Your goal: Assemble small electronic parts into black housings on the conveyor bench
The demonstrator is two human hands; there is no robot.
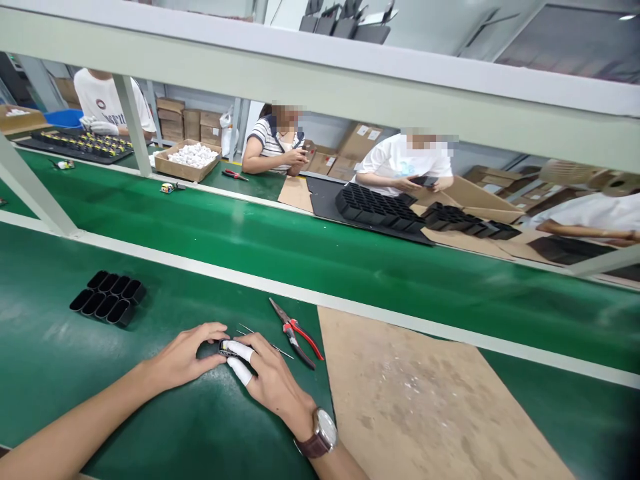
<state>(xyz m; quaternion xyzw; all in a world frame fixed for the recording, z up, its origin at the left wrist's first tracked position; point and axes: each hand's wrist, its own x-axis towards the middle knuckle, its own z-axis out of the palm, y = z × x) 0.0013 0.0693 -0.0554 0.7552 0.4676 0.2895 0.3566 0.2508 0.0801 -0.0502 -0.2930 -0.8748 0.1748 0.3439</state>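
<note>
Resting low on the green tabletop (pixel 60 373), both hands meet over a small dark part (pixel 225 347) that lies between them near the front edge. The left hand (pixel 185 360) arches over it, its thumb and fingertips closed against the part's left side. The right hand (pixel 273 383), with white covers on two fingers (pixel 239 349) and a brown-strapped watch (pixel 324 432) at the wrist, pinches the part from the right. Just beyond the right hand lie thin metal pins (pixel 273 347) and red-handled pliers (pixel 296 333). A black tray of open cells (pixel 107 298) sits well apart to the left, and a cardboard sheet (pixel 425 400) covers the tabletop to the right. Across the green conveyor belt (pixel 300 253), other people work at black trays (pixel 380 208).
</note>
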